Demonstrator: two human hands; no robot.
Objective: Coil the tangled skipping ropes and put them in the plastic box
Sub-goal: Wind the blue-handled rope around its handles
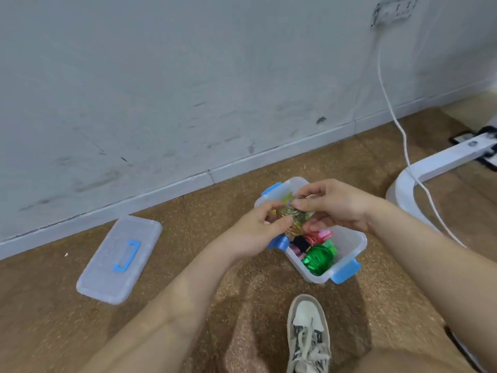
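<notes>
Fingers [305,203] of left hand [251,234] and right hand [337,207] pinch glittery yellow-green rope coil [293,221], seemingly finished; next: lower into translucent blue-clipped plastic box [352,243] beneath.

Brown speckled floor [188,238], up to a grey wall [188,90] at the back. Clear plastic box [359,244] w/ blue clips down on it in the middle, top open. Clear lid [107,267] w/ blue handle flat on floor to the L, well apart from box, nr the wall. White round stand base [400,192] on the R, white cable [404,137] across it & down onto floor. Grey & white shoe [308,337] flat on floor, nr front of box. Tiny white scrap [66,254] far L.
</notes>
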